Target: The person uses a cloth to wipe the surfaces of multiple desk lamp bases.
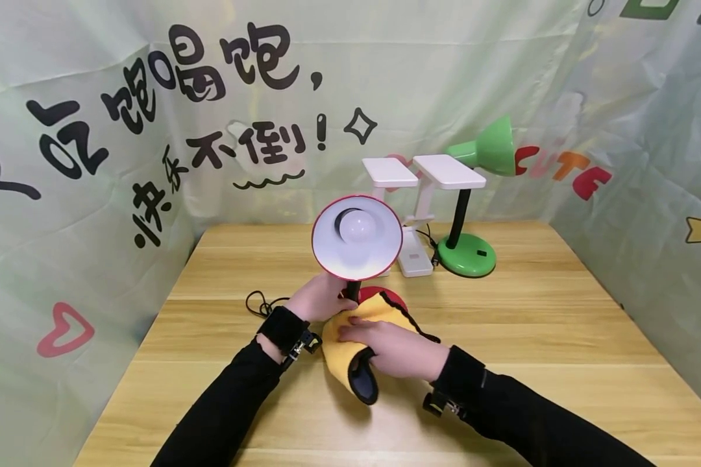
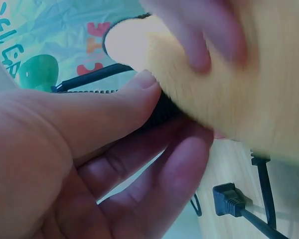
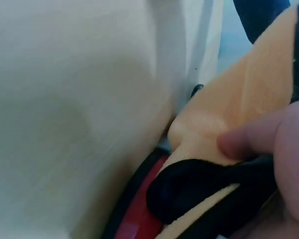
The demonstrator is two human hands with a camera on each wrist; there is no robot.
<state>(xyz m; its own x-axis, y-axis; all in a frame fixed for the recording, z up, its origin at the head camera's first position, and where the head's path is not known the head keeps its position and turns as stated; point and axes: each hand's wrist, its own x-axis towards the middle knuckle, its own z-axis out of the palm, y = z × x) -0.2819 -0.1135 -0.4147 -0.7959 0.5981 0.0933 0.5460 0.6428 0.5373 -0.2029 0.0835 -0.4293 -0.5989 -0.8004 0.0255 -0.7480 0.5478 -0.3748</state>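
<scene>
A red desk lamp [image 1: 357, 237] with a white inner shade and a round bulb stands near the table's middle, its shade facing me. My left hand [image 1: 318, 297] grips the lamp's black neck [image 2: 162, 107] just below the shade. A yellow cloth [image 1: 350, 337] with a dark edge lies draped over the lamp's red base [image 3: 139, 209]. My right hand [image 1: 394, 347] presses flat on the cloth; its fingertips [image 3: 249, 142] show against the yellow fabric [image 3: 239, 99]. The base is mostly hidden by the cloth.
Behind the red lamp stand a green desk lamp [image 1: 473, 194] and two white flat-panel lamps [image 1: 420, 194]. A black cord [image 1: 259, 303] with a plug [image 2: 229, 199] lies on the wooden table [image 1: 531, 337]. Printed fabric walls surround the table.
</scene>
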